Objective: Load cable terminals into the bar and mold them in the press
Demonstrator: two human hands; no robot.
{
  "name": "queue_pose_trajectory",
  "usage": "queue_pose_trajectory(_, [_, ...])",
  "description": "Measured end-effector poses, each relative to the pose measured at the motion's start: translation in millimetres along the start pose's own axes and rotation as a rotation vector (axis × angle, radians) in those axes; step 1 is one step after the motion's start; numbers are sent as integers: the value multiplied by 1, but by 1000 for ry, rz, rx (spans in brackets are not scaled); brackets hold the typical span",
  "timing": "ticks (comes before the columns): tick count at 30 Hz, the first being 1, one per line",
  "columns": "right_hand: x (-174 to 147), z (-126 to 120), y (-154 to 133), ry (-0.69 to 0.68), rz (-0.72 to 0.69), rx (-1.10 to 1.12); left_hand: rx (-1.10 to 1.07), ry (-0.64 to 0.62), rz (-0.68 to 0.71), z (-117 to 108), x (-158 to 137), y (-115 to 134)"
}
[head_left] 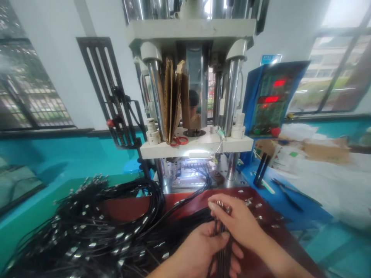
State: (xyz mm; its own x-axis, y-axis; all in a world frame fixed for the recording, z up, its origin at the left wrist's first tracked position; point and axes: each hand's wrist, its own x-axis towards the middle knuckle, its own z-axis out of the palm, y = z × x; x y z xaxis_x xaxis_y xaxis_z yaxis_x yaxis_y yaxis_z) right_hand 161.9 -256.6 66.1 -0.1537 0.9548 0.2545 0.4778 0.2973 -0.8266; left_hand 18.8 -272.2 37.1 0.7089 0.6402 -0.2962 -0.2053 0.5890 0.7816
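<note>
Over the dark red table (127, 208), a small bundle of black cables (222, 255) stands roughly upright in both hands. My left hand (204, 245) is closed round its lower part, the thumb lying across the front. Just above, my right hand (239, 218) has its fingers bent about the cable tops, where small metallic ends show between thumb and fingers. Which single cable the right fingertips pinch is too blurred to tell. A large heap of black cables (95, 235) with light tags and shiny ends covers the table to the left.
A press machine (197, 144) rises ahead, with cables running into its lit lower bed (193, 170). Red-handled scissors (179, 141) and cardboard pieces (171, 100) rest on its plate. To the right are a blue control box (269, 98), black tongs (285, 191) and white bags (333, 185).
</note>
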Motion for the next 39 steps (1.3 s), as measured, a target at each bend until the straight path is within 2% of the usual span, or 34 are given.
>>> queue_pose_trajectory(3, [17,-13,15,-139,-5,-65,29,77,39,-3,-1,-7])
queue_pose_trajectory(6, [56,-26,34,-171,3,-332,196,-16,15,-17,-5,-24])
queue_pose_trajectory(8, [83,-26,49,-178,5,-477,252,-61,8,-28,-5,-33])
queue_pose_trajectory(12, [116,-1,69,-249,40,-700,74,144,94,-39,9,-34])
queue_pose_trajectory(16, [120,9,66,-292,4,-850,20,172,88,-34,14,-23])
queue_pose_trajectory(20, [107,-12,51,-314,-74,-909,2,203,43,-25,1,-17])
queue_pose_trajectory(23, [88,-34,42,-308,-78,-897,38,162,35,-19,-10,-17])
queue_pose_trajectory(27, [55,-64,37,-356,-30,-782,61,122,-5,-17,-16,-19])
queue_pose_trajectory(32, [1,-87,43,-360,124,-471,45,197,-23,-7,-27,-22])
queue_pose_trajectory(35, [-40,-77,42,-260,307,-171,63,229,-72,-1,-31,-24])
queue_pose_trajectory(37, [-65,-58,39,-106,463,281,71,247,-72,0,-30,-24])
queue_pose_trajectory(39, [-81,-33,37,0,531,600,75,231,-61,-1,-27,-25])
